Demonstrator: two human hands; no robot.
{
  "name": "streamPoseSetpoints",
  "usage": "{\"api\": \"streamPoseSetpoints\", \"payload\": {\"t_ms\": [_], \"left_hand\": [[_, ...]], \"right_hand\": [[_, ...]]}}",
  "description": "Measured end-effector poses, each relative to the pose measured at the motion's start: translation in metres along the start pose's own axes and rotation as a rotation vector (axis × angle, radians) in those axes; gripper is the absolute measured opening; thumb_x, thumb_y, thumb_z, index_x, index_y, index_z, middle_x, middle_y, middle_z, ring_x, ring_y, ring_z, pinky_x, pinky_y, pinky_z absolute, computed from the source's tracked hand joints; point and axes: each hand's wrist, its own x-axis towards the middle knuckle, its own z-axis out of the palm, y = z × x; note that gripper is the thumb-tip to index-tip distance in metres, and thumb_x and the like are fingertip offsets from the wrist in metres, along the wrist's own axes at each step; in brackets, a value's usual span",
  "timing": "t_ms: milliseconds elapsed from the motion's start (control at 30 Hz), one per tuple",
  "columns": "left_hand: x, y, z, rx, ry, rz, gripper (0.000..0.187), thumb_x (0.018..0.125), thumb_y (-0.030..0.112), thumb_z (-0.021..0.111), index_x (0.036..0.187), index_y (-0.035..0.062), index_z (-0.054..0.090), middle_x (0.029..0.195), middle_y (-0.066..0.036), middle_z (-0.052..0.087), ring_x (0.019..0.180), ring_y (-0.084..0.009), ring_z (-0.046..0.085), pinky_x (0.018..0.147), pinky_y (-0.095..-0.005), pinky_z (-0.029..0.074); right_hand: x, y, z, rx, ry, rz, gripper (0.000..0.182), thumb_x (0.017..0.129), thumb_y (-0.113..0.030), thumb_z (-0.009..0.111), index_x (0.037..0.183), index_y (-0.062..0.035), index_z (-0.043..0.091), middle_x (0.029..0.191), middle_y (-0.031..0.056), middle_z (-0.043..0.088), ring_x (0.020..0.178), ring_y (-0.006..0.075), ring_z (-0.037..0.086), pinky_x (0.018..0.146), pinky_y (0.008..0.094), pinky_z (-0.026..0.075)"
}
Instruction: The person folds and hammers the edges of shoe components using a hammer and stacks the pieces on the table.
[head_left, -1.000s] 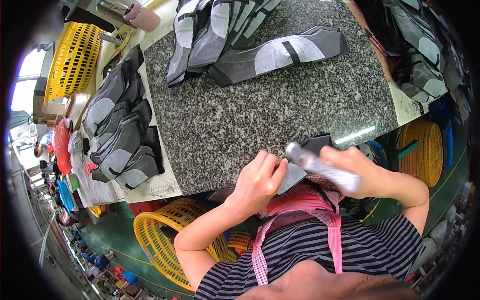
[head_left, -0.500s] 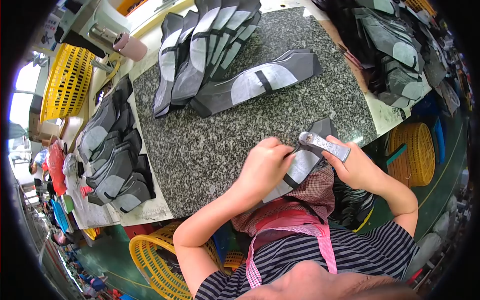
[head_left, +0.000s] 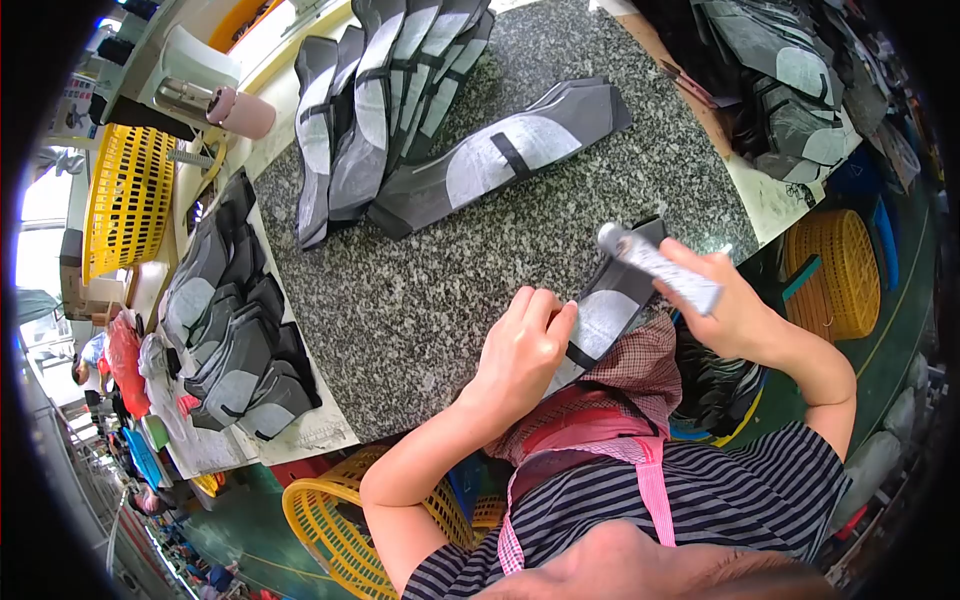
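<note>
1. The grey fabric panel (head_left: 608,312) lies at the near edge of the granite slab (head_left: 440,280). Its long axis runs from the person's lap up and to the right, and its lower end hangs off the slab over the checked apron (head_left: 625,375).
2. The left hand (head_left: 522,352) rests on the panel's left edge, fingers together and curled down, pinning it flat against the stone.
3. The right hand (head_left: 722,300) is raised just beside the panel's upper right end, fist wrapped tightly round the handle of a small metal hammer (head_left: 655,265). The hammer's head points up and left, over the panel's far tip.
4. Both hands are close; the left touches the panel, while the right holds the tool above it.
5. Farther out, a single finished panel (head_left: 500,155) lies across the slab, a fanned stack of panels (head_left: 380,100) behind it, and another pile (head_left: 235,320) to the left.
6. A yellow basket (head_left: 330,520) sits below the slab.
</note>
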Motion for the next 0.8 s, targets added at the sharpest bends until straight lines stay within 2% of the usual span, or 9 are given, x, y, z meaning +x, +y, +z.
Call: {"api": "streamPoseSetpoints", "payload": {"t_ms": [100,133,167,333,467,533,700,767,800], "left_hand": [[-0.003,0.002,0.002,0.04,-0.004,0.019,0.03,0.078,0.0,0.067,0.107,-0.0075,0.068,0.095,-0.013,0.057,0.089,-0.0279,0.058,0.071,-0.0358,0.054],[-0.002,0.001,0.002,0.067,0.005,0.04,0.03,0.078,0.0,0.067,0.107,-0.0075,0.068,0.094,-0.013,0.057,0.089,-0.0276,0.058,0.071,-0.0355,0.054],[-0.003,0.002,0.002,0.068,0.006,0.043,0.03,0.078,0.0,0.067,0.107,-0.0075,0.068,0.094,-0.013,0.057,0.089,-0.0276,0.058,0.071,-0.0355,0.054],[-0.006,0.0,0.007,-0.01,0.087,-0.024,0.03,0.08,-0.001,0.071,0.109,0.0006,0.072,0.093,-0.01,0.063,0.085,-0.0269,0.062,0.068,-0.0367,0.055],[-0.018,-0.007,-0.007,-0.358,0.071,-0.321,0.021,0.08,0.003,0.08,0.101,0.0011,0.075,0.093,-0.011,0.065,0.085,-0.028,0.065,0.074,-0.0373,0.054],[-0.027,-0.003,-0.005,-0.339,0.094,-0.3,0.021,0.08,0.001,0.079,0.101,0.0007,0.074,0.094,-0.011,0.065,0.085,-0.0282,0.065,0.075,-0.0379,0.054],[-0.035,0.006,0.003,-0.158,0.177,-0.198,0.022,0.08,-0.004,0.075,0.102,-0.0014,0.072,0.093,-0.013,0.063,0.086,-0.0301,0.063,0.074,-0.0392,0.053],[-0.036,0.005,0.004,-0.155,0.207,-0.194,0.02,0.08,-0.002,0.076,0.099,-0.0017,0.07,0.091,-0.013,0.062,0.084,-0.0307,0.062,0.073,-0.0392,0.053],[-0.036,0.005,0.003,-0.129,0.205,-0.195,0.018,0.08,-0.001,0.076,0.097,-0.0013,0.069,0.09,-0.013,0.062,0.083,-0.0308,0.062,0.072,-0.0393,0.053]], "right_hand": [[-0.011,-0.005,0.009,0.162,-0.092,0.029,0.024,0.097,-0.009,0.062,0.118,0.002,0.057,0.074,0.0219,0.059,0.065,0.04,0.061,0.061,0.0417,0.046],[-0.009,-0.004,0.016,0.082,-0.146,-0.003,0.021,0.085,0.0,0.055,0.106,0.0,0.051,0.073,0.0253,0.061,0.074,0.048,0.065,0.062,0.0486,0.05],[-0.002,0.005,0.022,-0.085,-0.189,-0.064,0.023,0.084,0.004,0.056,0.106,0.0001,0.05,0.075,0.026,0.062,0.076,0.0492,0.065,0.063,0.0488,0.049],[-0.003,-0.015,0.015,0.127,-0.112,-0.007,0.027,0.082,0.002,0.055,0.108,0.0005,0.048,0.075,0.0279,0.063,0.078,0.051,0.064,0.063,0.0527,0.05],[0.0,-0.003,0.029,-0.102,-0.218,-0.005,0.015,0.092,-0.008,0.059,0.102,0.0009,0.051,0.071,0.0268,0.062,0.075,0.0497,0.064,0.06,0.0513,0.05],[0.008,-0.011,0.019,0.008,-0.233,0.084,0.017,0.097,-0.014,0.059,0.099,0.0017,0.053,0.071,0.0268,0.062,0.073,0.0497,0.063,0.059,0.0513,0.05],[0.006,-0.016,0.017,0.069,0.064,-0.03,0.015,0.097,-0.011,0.058,0.106,0.0013,0.059,0.07,0.0176,0.06,0.065,0.0395,0.062,0.06,0.0409,0.049],[0.006,-0.015,0.025,0.149,-0.147,-0.081,0.017,0.093,-0.008,0.057,0.107,-0.0001,0.059,0.072,0.0185,0.063,0.071,0.0435,0.066,0.061,0.0433,0.05],[0.007,-0.005,0.033,-0.091,-0.261,-0.051,0.019,0.09,-0.006,0.055,0.108,-0.0005,0.058,0.073,0.0197,0.063,0.076,0.0455,0.068,0.06,0.0449,0.051]]}}
